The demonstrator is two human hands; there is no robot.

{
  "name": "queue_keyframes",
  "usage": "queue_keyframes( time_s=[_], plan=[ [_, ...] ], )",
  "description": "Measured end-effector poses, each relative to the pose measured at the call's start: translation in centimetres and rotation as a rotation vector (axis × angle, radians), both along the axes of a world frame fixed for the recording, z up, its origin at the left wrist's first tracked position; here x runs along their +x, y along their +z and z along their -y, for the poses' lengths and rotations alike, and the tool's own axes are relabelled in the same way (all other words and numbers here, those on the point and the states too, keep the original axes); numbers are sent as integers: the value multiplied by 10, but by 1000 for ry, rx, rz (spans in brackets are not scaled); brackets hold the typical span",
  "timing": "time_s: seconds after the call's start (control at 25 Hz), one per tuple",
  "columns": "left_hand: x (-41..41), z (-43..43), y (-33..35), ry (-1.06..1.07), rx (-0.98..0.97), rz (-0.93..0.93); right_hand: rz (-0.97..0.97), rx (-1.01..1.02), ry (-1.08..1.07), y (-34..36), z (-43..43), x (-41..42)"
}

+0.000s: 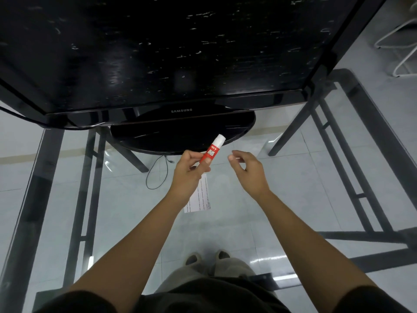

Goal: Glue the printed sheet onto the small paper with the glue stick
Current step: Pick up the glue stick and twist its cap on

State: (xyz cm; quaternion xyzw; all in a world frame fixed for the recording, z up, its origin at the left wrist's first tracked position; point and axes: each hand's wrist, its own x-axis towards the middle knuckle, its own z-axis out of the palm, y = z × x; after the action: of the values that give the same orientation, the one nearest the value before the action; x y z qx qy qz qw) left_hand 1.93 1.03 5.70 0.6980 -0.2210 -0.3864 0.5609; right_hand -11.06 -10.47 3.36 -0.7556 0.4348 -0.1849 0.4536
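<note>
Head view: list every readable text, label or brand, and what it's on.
"SAMSUNG" on the monitor bezel, lower edge.
"GLUE STICK" in white on the red glue stick, held in the left hand.
Small mark above it on the tube: too blurred to read.
Printed lines on the printed sheet: too small to read.

Glass table on a dark metal frame is carrying a Samsung monitor on its oval base; printed sheet is lying flat nearer the person.

Red, white-capped glue stick tilted upward — printed sheet lying flat below.
</note>
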Motion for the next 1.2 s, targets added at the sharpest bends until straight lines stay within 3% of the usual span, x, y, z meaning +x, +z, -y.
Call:
queue_keyframes(
  time_s=[0.32, 0.48, 0.56, 0.64, 0.84, 0.96, 1.08, 1.2],
  plan=[
    [-11, -2, 12, -52, -105, -29, 315, 397, -36, 40, -13, 16],
    [-14, -7, 15, 46, 6, -559, 360, 440, -55, 44, -18, 14],
    [-13, -9, 13, 63, -58, -651, 362, 447, -83, 46, -20, 15],
    [-14, -9, 14, 88, -151, -623, 372, 465, -122, 48, -21, 17],
    [-15, -10, 17, 48, -180, -283, 391, 479, -167, 52, -25, 19],
    [-11, -10, 23, 41, -121, -403, 395, 474, -137, 53, -24, 19],
    [-4, -7, 35, 27, 111, -626, 411, 459, -73, 54, -25, 20],
    [-6, -2, 38, 81, 217, -605, 424, 453, -52, 56, -29, 24]
  ],
)
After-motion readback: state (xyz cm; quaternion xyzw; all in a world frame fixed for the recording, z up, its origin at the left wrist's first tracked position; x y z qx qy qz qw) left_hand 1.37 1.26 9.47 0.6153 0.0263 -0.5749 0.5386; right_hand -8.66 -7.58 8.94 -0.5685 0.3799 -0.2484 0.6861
